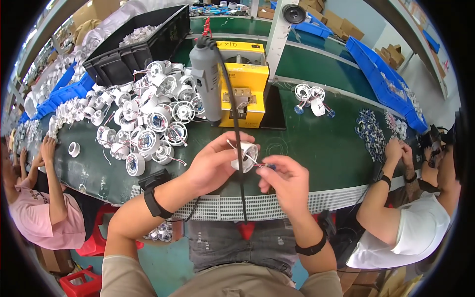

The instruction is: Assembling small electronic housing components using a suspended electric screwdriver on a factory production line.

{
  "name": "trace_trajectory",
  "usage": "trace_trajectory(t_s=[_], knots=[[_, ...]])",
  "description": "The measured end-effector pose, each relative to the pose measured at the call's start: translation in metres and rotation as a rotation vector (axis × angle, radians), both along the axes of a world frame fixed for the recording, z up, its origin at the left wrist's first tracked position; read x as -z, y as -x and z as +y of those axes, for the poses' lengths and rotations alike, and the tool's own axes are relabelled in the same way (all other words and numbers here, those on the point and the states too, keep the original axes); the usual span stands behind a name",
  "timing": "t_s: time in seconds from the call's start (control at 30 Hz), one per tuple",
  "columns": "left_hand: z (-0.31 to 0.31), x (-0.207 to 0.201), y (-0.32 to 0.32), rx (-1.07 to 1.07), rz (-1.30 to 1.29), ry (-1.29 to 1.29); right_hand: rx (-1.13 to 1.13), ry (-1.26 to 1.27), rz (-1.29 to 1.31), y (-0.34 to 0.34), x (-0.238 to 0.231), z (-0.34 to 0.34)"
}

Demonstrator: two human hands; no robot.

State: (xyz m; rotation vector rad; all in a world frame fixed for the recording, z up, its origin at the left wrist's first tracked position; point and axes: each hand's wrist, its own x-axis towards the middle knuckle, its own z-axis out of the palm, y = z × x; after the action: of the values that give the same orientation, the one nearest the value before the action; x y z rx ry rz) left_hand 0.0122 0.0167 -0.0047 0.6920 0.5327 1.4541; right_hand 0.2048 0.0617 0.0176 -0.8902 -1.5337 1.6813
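My left hand (210, 167) is closed around a white round plastic housing (251, 150), tilted with its open side toward my right. Thin wires run out of the housing to a small blue circuit board (271, 167). My right hand (291, 184) pinches the wires and board between thumb and fingertips, just beside the housing. A black cable (232, 99) hangs in front of the housing and hides part of it. To the left lies a big pile of white housings (148, 121), many with wires and blue boards.
Ahead stand a yellow machine (250, 84) and a hanging grey power tool (205, 79). Several housings (310, 96) and a heap of circuit boards (371, 131) lie to the right. A black crate (163, 47) and blue bin (381, 74) are farther back. Co-workers sit on both sides.
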Motion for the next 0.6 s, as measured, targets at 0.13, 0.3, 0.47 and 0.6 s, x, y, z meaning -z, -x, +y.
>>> trace_trajectory(t_s=[0.13,0.3,0.47,0.6], knots=[[0.000,-0.006,-0.001,-0.027,-0.092,-0.001,0.053,0.063,0.291,0.024,0.010,-0.006],[-0.002,-0.015,-0.003,0.038,-0.136,0.031,0.143,-0.076,0.256,0.033,0.016,-0.010],[-0.004,-0.023,-0.003,0.060,-0.129,0.033,0.253,-0.145,0.272,0.040,0.012,-0.016],[-0.005,-0.020,-0.005,0.120,-0.170,0.013,0.271,-0.116,0.285,0.038,0.011,-0.017]])
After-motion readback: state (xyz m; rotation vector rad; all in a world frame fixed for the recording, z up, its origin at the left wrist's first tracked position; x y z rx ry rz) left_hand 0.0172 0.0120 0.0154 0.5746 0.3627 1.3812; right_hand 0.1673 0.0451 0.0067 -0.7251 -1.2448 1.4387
